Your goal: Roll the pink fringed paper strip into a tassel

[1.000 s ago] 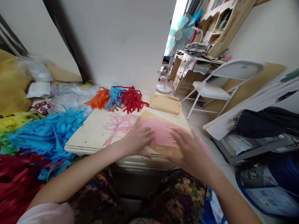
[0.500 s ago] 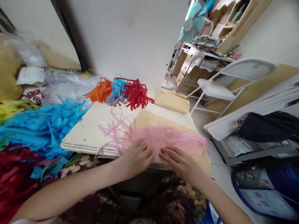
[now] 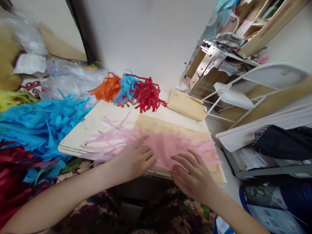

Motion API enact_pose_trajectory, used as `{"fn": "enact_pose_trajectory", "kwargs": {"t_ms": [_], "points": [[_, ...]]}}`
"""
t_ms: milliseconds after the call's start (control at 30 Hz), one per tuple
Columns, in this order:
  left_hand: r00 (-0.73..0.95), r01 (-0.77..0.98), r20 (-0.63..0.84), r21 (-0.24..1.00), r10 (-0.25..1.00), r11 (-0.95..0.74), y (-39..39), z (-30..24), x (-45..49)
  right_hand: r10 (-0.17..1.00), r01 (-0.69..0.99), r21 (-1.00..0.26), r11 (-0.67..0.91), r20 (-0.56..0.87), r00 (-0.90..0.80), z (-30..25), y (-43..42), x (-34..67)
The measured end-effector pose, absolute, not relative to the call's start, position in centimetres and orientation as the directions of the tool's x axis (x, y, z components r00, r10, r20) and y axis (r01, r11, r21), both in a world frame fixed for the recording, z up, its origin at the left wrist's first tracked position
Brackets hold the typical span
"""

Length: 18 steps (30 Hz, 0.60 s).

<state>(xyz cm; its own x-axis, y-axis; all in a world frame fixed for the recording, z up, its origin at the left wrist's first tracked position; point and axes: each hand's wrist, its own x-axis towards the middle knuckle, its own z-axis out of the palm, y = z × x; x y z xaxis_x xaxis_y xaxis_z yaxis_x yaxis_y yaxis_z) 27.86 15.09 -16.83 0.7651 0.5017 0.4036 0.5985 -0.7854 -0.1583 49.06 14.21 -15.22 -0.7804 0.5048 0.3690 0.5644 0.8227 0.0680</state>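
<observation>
One pink sheet, thin and soft-looking, which I viewed remotely through the head camera. Condition: middle uncut and lightly creased; both ends cut into narrow strips. Pose: spread flat, crosswise, along the near side of the cream tabletop. I noted the middle and right-hand fringe over a tan sheet; the left-hand strips splayed loosely across the tabletop, several curled or crossing.

Home, bookshelf, desk, 1 folding chair
</observation>
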Motion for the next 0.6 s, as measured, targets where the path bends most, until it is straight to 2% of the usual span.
{"fn": "enact_pose_trajectory", "kwargs": {"t_ms": [133,300,400,500,600], "points": [[0.749,0.604,0.384,-0.057,0.541,-0.795,15.7,-16.9,28.2,0.586,0.589,-0.077,0.804,0.266,-0.765,-15.0,15.0,47.2],[0.726,0.615,0.393,-0.001,0.565,-0.789,16.3,-16.9,28.6,0.609,0.583,-0.199,0.788,0.113,-0.785,-14.0,16.4,45.6],[0.714,0.631,0.384,0.012,0.586,-0.776,16.4,-16.8,28.6,0.579,0.562,-0.162,0.811,0.087,-0.811,-13.2,17.0,45.3],[0.71,0.643,0.399,-0.03,0.58,-0.766,16.4,-16.7,28.4,0.533,0.531,-0.05,0.846,0.051,-0.844,-12.7,17.1,45.3],[0.713,0.635,0.432,-0.063,0.552,-0.77,16.4,-16.9,28.4,0.583,0.58,0.07,0.811,-0.02,-0.812,-13.0,17.0,45.4]]}}
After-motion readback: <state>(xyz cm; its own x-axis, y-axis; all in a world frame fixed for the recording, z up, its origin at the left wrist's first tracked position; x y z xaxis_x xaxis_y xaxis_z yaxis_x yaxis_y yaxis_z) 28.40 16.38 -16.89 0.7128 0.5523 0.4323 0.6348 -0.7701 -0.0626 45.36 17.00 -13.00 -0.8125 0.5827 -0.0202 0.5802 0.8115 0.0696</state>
